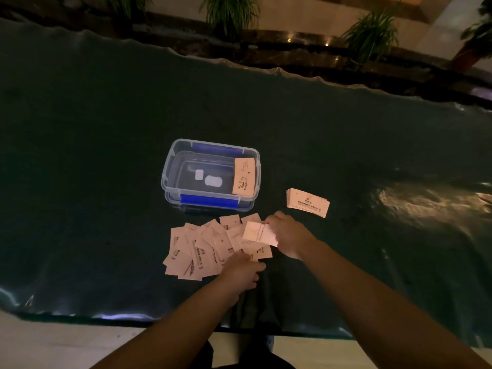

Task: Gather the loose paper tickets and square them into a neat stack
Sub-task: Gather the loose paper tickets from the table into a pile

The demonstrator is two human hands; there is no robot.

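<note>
Several pale paper tickets (202, 246) lie scattered and overlapping on the dark table, just in front of a clear plastic box. My right hand (288, 235) is at the right edge of the pile and grips a small bunch of tickets (260, 233) lifted slightly above the others. My left hand (241, 270) rests at the near edge of the pile with its fingers curled onto the tickets there; whether it holds any is hidden. A squared stack of tickets (307, 202) lies apart to the right.
The clear plastic box (170, 169) with blue clips stands behind the pile, with one ticket stack (243, 177) leaning inside at its right end. The dark green table cover (106, 129) stretches wide around. Potted plants (231, 12) stand beyond the far edge.
</note>
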